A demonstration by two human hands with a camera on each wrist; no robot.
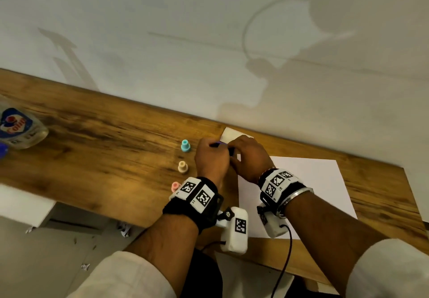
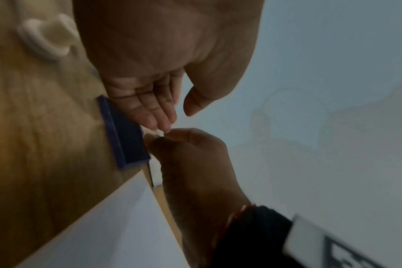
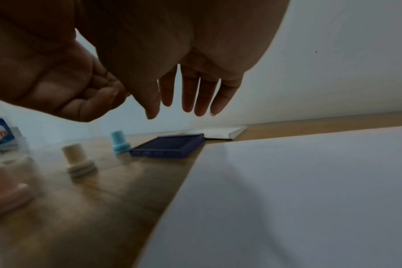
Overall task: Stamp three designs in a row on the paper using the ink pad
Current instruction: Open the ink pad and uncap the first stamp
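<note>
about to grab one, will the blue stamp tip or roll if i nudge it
The blue stamp stands upright on a base wider than its handle, so a low nudge probably slides it. A push high on the handle might tip it, and being round, it could then roll on the table.

Left hand (image 1: 211, 158) and right hand (image 1: 249, 158) close together, fingertips meeting, fingers loosely extended, wrists raised

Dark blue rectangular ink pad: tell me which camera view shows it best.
The right wrist view: the dark blue rectangular ink pad lies whole on the wooden table, unobstructed. In the left wrist view fingers cover part of it; in the head view both hands hide nearly all of it.
</note>
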